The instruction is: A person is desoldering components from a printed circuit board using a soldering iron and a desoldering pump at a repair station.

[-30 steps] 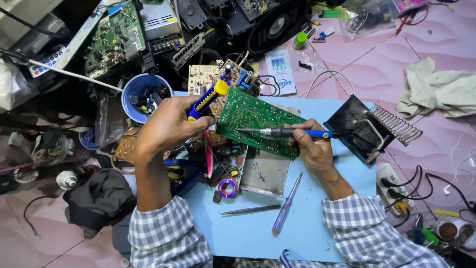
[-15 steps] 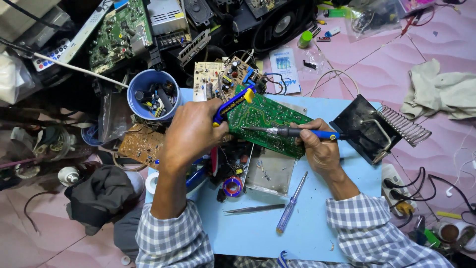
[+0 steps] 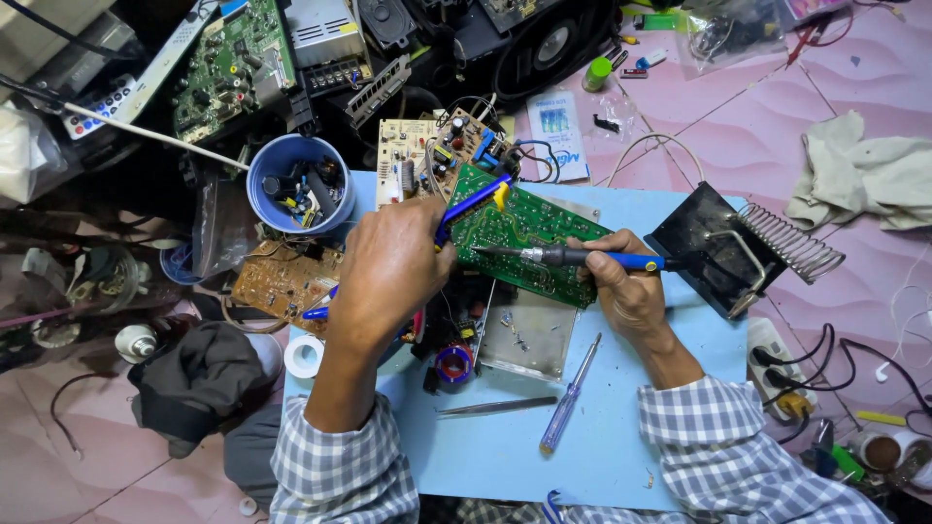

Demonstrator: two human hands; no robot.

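Note:
A green circuit board [image 3: 529, 243] is propped at an angle over the blue work board [image 3: 505, 446]. My left hand [image 3: 388, 277] grips a blue and yellow desoldering pump [image 3: 476, 201] with its tip down on the circuit board's left part. My right hand [image 3: 626, 286] holds a blue-handled soldering iron [image 3: 573, 257] lying level, its metal tip touching the board near the pump. Both wrists wear checked sleeves.
A soldering iron stand [image 3: 738, 252] with a wire coil sits at the right. A screwdriver [image 3: 570, 396], tweezers [image 3: 495, 406], a metal plate [image 3: 529, 335] and a solder reel [image 3: 453, 366] lie near me. A blue tub of parts [image 3: 296, 184], more boards and a power strip [image 3: 777, 369] surround the workspace.
My view has shifted a little, so everything sits slightly lower and to the right. Both hands stay on the board with pump and iron held the same way.

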